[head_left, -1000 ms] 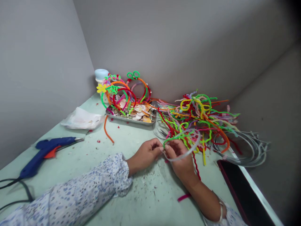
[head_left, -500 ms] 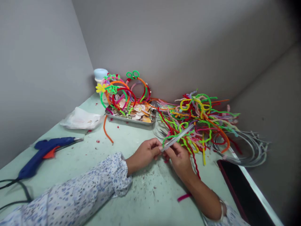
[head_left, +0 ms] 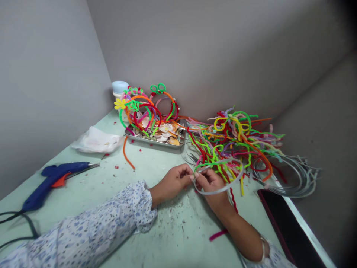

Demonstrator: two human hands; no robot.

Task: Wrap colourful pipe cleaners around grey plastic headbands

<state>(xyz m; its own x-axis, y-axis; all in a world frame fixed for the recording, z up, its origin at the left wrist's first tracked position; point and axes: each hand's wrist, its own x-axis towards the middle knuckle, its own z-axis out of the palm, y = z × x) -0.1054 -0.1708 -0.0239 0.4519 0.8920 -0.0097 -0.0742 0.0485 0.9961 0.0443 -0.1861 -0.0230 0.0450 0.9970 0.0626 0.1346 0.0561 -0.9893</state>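
Observation:
In front of me my left hand (head_left: 174,182) and my right hand (head_left: 214,188) meet at the fingertips above the table. A thin pale grey headband (head_left: 208,193) curves across my right hand, its end pinched between the right thumb and fingers. Running along the upper side of it is a green pipe cleaner (head_left: 208,164). My left thumb and forefinger close at the same spot, where the green strand meets the headband's end; the exact grip is partly hidden. Just beyond my hands lies a heap of coloured pipe cleaners (head_left: 234,134).
Finished pipe-cleaner headbands (head_left: 139,98) stand in a metal tray (head_left: 156,142) of shells. At left lie a blue glue gun (head_left: 41,186) with its cord and a plastic bag (head_left: 97,141). To the right are bare headbands (head_left: 302,182) and a dark phone-like slab (head_left: 287,227).
The headband has turned from nearly edge-on to showing its open curve, swinging down over my right hand. Both hands stay almost in place.

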